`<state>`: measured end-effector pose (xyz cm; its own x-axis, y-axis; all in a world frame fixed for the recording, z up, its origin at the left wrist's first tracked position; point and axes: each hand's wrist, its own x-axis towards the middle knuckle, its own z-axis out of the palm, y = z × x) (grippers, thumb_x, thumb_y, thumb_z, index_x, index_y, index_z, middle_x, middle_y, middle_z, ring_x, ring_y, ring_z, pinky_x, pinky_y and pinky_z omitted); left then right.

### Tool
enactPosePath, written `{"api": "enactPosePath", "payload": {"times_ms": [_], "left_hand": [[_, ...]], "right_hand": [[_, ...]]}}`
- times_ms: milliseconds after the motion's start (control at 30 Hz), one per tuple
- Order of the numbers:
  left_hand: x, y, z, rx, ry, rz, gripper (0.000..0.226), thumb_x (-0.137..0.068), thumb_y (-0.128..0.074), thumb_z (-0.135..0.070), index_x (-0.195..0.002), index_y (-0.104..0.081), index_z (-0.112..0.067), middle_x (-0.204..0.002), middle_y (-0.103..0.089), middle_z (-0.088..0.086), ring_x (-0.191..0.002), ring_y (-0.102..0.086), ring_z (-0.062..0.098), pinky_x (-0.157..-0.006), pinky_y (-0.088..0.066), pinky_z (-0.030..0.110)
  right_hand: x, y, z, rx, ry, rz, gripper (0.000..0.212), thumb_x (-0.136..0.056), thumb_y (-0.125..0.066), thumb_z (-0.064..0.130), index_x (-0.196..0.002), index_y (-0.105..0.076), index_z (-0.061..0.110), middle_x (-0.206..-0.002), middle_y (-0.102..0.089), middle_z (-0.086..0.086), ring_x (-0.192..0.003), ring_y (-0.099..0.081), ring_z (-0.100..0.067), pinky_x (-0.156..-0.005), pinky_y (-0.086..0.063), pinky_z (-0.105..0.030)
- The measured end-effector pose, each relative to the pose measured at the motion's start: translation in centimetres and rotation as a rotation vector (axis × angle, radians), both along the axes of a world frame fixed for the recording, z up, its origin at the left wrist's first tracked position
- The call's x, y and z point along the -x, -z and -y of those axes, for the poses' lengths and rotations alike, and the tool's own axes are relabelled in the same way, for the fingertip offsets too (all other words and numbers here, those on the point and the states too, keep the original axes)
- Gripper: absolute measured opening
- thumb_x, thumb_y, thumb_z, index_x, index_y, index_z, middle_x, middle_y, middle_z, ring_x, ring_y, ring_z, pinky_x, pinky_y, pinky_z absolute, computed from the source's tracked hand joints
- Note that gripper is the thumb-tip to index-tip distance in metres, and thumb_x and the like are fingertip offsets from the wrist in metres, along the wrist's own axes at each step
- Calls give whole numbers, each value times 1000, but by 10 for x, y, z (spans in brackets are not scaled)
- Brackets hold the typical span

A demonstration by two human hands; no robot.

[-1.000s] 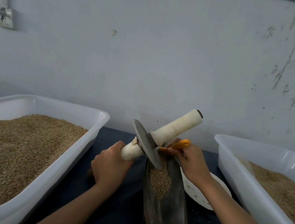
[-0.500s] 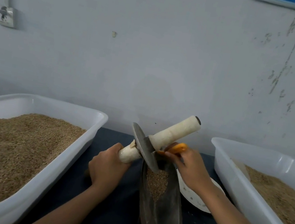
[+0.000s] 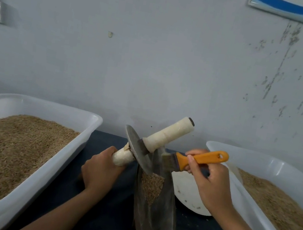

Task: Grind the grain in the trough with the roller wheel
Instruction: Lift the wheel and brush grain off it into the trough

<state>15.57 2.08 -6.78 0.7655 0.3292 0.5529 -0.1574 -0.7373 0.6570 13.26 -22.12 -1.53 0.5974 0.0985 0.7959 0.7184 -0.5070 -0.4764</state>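
While the left hand (image 3: 101, 168) wraps its fingers round the near end of the roller wheel's pale handle, the roller wheel (image 3: 141, 149) is lifted and tilted above the far end of the trough (image 3: 161, 216). Its grey metal disc stands slanted, its lower edge just over the grain (image 3: 151, 185), and the cream, cloth-wrapped handle runs through the disc from lower left to upper right, ending in a dark tip. The right hand (image 3: 209, 184) pinches the orange handle of a brush (image 3: 195, 160) between thumb and fingers, the bristles lying against the right face of the disc. Narrow, dark and boat-shaped, the trough lies on the dark table (image 3: 104, 218) between the hands, running near to far, with a small wedge of brown grain in its far half. A white plate (image 3: 187, 194) sits just right of the trough. Large white tubs of brown grain stand at the left (image 3: 92, 124) and right (image 3: 271, 166).
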Motion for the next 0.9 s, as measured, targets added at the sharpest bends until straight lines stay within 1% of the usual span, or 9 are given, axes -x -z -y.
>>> {"api": "enactPosePath", "payload": {"times_ms": [100,200,300,400,500,567,667,800,900], "left_hand": [[-1,1,1,-3,1,1,20,-77,-71,-41,-84,-57,-30,-70,-51,-15,-68,-49,6,-57,-30,25],[-2,2,0,-23,-4,-11,21,-77,-71,-43,-86,-58,-29,-70,-52,-14,-67,-48,7,-58,-31,26],[-3,2,-1,-39,-10,-29,23,-76,-71,-45,-86,-57,-29,-71,-52,-14,-68,-49,8,-60,-33,26],[-3,3,-2,-33,-15,-26,22,-76,-72,-43,-85,-56,-30,-70,-52,-14,-67,-49,8,-60,-32,26],[-3,2,-2,-23,-18,-26,21,-76,-71,-42,-84,-56,-30,-70,-53,-13,-67,-50,9,-59,-31,26],[-3,2,-2,-19,-18,-20,20,-77,-71,-41,-84,-56,-30,-70,-54,-12,-67,-51,9,-58,-31,26],[-3,2,-2,-17,-14,-25,19,-77,-70,-40,-85,-57,-29,-70,-55,-11,-67,-52,10,-58,-31,26],[-1,1,-2,-42,-14,-33,21,-77,-71,-41,-88,-59,-27,-72,-54,-11,-68,-50,10,-59,-31,27],[0,1,-1,-56,-12,-49,23,-77,-71,-43,-90,-60,-27,-72,-54,-10,-69,-50,10,-60,-32,27]], "right_hand": [[1,3,4,-158,26,-151,9,-93,-59,13,-90,-66,12,-68,-68,-4,-63,-66,-16,-61,-56,-29],[0,5,6,-211,73,-233,11,-94,-58,12,-87,-66,9,-64,-67,-6,-60,-65,-20,-55,-55,-30],[2,4,7,-239,136,-207,14,-94,-58,14,-83,-66,12,-61,-66,-2,-59,-65,-19,-53,-54,-27],[8,2,8,-190,210,-64,15,-94,-57,16,-81,-64,19,-60,-64,2,-60,-64,-13,-56,-53,-25],[15,4,17,165,288,126,12,-93,-57,20,-84,-66,18,-66,-62,7,-62,-60,-8,-55,-48,-17],[19,11,25,454,333,174,8,-90,-62,17,-94,-69,14,-74,-64,6,-62,-59,-7,-54,-51,-22],[19,26,38,777,356,232,36,-67,-84,1,-100,-72,8,-76,-66,-1,-59,-61,-17,-50,-54,-32],[18,37,51,993,372,273,53,-48,-88,-1,-98,-75,9,-78,-68,-1,-60,-63,-18,-52,-53,-27],[21,41,55,1134,328,257,52,-45,-91,14,-95,-75,16,-81,-68,3,-66,-64,-15,-56,-52,-23]]}}
